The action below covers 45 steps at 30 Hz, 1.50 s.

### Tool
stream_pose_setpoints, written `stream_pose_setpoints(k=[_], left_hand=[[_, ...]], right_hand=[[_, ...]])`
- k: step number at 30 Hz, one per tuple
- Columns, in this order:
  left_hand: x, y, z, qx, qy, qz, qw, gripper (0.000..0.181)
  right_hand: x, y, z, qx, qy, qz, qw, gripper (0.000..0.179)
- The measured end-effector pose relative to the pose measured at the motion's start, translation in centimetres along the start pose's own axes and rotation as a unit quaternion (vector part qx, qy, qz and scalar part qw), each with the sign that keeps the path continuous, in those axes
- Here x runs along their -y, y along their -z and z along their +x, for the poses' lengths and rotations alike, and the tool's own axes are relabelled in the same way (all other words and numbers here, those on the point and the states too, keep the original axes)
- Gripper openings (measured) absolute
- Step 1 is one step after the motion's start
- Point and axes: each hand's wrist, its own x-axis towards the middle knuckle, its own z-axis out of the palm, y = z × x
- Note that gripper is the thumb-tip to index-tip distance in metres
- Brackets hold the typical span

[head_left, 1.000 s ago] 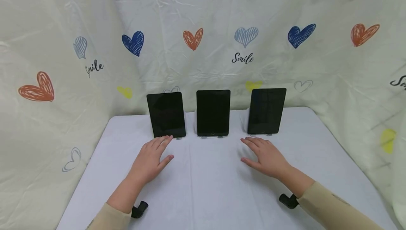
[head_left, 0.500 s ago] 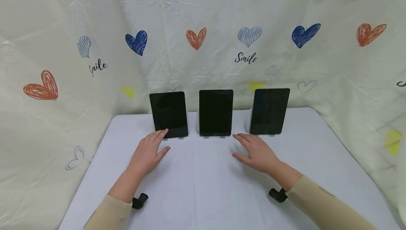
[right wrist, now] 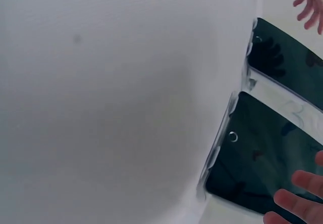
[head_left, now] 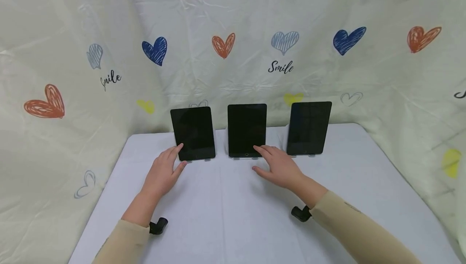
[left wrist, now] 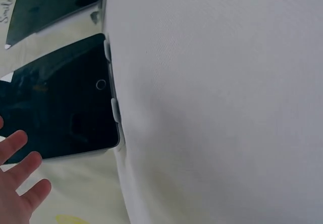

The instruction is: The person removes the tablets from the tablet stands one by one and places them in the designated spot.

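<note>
Sleeves: beige, cut off by the head view's lower edge; a black wrist device partly hidden at each.
Table: white cover, lightly creased, near edge out of frame.
Left hand: fingers extended, slightly spread, before the left tablet's lower corner; contact cannot be told.
Right hand: fingers extended, thumb apart, before the middle tablet; contact likewise unclear.
Tablets: these two plus the right tablet, dark-screened, propped along the far edge; stands mostly hidden.
Backdrop: pale sheet, hearts, "Smile"; rightmost lettering cut off.
</note>
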Motion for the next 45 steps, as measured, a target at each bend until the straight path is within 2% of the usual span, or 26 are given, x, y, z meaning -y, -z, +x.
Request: stream_pose_setpoints(k=[12, 19, 31, 39, 45], left_hand=[[0.6, 0.0, 1.2, 0.001, 0.048, -0.043, 0.9979, 0.067], [1.1, 0.0, 1.9, 0.003, 0.074, -0.047, 0.9962, 0.068], [2.3, -0.4, 3.0, 0.0, 0.11, -0.081, 0.9907, 0.066], [2.5, -0.2, 4.0, -0.002, 0.117, -0.09, 0.9891, 0.066], [2.7, -0.1, 4.5, 0.002, 0.121, -0.081, 0.9894, 0.067]], right_hand=[[2.0, -0.3, 2.5, -0.004, -0.023, 0.042, 0.9989, 0.071], [3.1, -0.7, 3.9, -0.003, -0.036, 0.057, 0.9977, 0.07], [4.7, -1.0, 6.3, 0.004, -0.066, 0.083, 0.9944, 0.069], [6.0, -0.7, 8.1, 0.005, -0.067, 0.096, 0.993, 0.07], [6.8, -0.8, 9.4, 0.01, -0.067, 0.099, 0.9928, 0.071]])
